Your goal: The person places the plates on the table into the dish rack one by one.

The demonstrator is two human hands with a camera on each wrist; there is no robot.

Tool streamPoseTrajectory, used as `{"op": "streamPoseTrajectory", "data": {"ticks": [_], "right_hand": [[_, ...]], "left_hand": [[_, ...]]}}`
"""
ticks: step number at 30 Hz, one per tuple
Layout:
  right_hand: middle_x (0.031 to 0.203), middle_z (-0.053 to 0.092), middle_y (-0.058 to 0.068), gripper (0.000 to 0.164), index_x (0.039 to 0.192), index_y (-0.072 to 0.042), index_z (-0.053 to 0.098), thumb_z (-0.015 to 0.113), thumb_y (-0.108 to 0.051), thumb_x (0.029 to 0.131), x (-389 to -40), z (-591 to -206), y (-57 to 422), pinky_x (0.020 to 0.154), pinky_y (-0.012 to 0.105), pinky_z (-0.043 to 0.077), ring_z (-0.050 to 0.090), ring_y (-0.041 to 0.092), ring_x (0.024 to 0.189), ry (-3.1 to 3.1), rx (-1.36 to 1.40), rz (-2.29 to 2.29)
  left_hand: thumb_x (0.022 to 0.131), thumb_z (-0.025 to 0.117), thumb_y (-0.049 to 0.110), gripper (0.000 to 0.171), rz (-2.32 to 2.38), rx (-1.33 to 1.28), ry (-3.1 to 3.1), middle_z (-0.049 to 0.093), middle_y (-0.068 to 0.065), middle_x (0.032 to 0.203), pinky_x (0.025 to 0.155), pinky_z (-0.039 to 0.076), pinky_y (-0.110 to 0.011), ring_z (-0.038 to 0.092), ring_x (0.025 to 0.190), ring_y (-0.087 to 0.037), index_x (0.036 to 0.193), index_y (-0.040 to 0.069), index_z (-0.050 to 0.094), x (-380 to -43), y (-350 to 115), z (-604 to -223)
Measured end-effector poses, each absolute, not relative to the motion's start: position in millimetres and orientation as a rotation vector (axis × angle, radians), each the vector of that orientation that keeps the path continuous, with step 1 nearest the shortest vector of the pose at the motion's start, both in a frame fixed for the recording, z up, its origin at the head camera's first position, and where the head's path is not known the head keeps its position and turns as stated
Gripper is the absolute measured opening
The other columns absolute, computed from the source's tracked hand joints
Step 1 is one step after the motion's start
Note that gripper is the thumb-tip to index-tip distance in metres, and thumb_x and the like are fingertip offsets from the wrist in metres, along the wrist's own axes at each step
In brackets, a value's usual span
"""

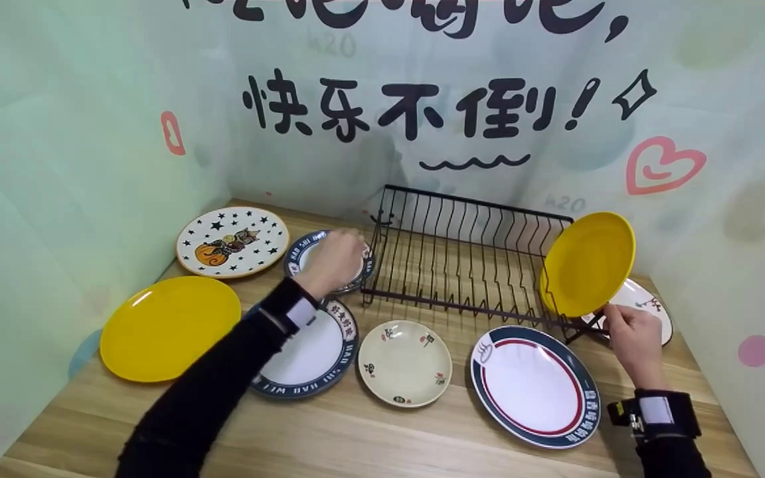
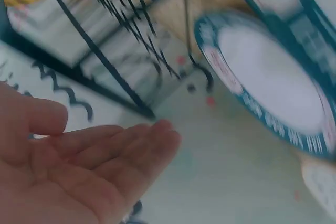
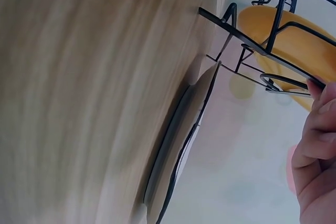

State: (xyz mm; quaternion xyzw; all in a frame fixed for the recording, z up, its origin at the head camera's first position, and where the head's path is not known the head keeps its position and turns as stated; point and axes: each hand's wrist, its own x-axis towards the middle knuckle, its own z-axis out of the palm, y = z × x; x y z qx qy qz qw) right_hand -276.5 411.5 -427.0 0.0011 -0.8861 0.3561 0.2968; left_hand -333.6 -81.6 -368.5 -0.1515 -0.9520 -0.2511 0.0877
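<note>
A black wire dish rack [image 1: 462,265] stands at the back of the table. In its right end a yellow plate [image 1: 588,265] leans, tilted. My right hand [image 1: 635,335] is at the rack's front right corner, just below that plate. In the right wrist view, the curled fingers [image 3: 315,145] pinch the rack's black bar beside the yellow plate. My left hand [image 1: 336,262] is above a small blue-rimmed plate [image 1: 306,249], near the rack's left end. The left wrist view shows its fingers [image 2: 131,150] extended and nothing in the palm.
To the left lie a yellow plate [image 1: 170,332] and a starry owl plate [image 1: 233,242]. A larger blue-rimmed plate [image 1: 309,348], a cream plate [image 1: 406,365] and a red-ringed plate [image 1: 532,388] lie in front. A white plate [image 1: 651,309] sits behind my right hand. Printed curtains surround the table.
</note>
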Motion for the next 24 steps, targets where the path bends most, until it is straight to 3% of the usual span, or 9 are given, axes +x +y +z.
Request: {"op": "streamPoseTrajectory", "data": {"ticks": [3,9,12,17,24], "right_hand": [[0.044,0.048,-0.003,0.043,0.054,-0.003,0.062,0.053,-0.014,0.095,-277,-428,411,0.046,0.023,0.030,0.041,0.009,0.039,-2.355,0.002,0.943],[0.047,0.051,0.003,0.043,0.057,-0.001,0.064,0.054,-0.015,0.096,-276,-428,412,0.044,0.023,0.031,0.042,0.009,0.038,-2.370,-0.012,0.955],[0.048,0.053,0.007,0.042,0.060,0.001,0.066,0.053,-0.016,0.096,-276,-427,412,0.041,0.023,0.032,0.043,0.009,0.035,-2.378,-0.020,0.965],[0.045,0.050,0.001,0.042,0.057,-0.003,0.064,0.053,-0.015,0.096,-276,-427,412,0.044,0.024,0.031,0.043,0.010,0.037,-2.370,-0.019,0.948],[0.044,0.049,-0.002,0.043,0.053,-0.004,0.062,0.053,-0.013,0.095,-276,-428,412,0.046,0.024,0.030,0.042,0.009,0.038,-2.345,-0.014,0.948]], "left_hand": [[0.104,0.040,0.012,0.031,-0.642,-0.396,-2.826,0.061,-0.026,0.115,0.081,0.055,-0.040,0.062,0.096,-0.034,0.108,-0.008,0.062,-338,-109,-360],[0.093,0.049,0.002,0.026,-0.336,-0.301,-2.884,0.059,-0.030,0.106,0.068,0.057,-0.048,0.060,0.090,-0.040,0.109,-0.016,0.060,-345,-160,-364],[0.090,0.052,0.002,0.025,-0.238,-0.284,-2.913,0.059,-0.031,0.102,0.070,0.055,-0.054,0.059,0.091,-0.044,0.105,-0.016,0.061,-348,-179,-372],[0.089,0.054,0.003,0.020,-0.161,-0.300,-2.961,0.061,-0.031,0.096,0.072,0.053,-0.057,0.060,0.088,-0.045,0.095,-0.013,0.065,-354,-202,-384],[0.086,0.062,0.004,0.014,0.007,-0.340,-3.037,0.065,-0.027,0.090,0.064,0.055,-0.054,0.063,0.078,-0.042,0.090,-0.008,0.067,-361,-218,-404]]}}
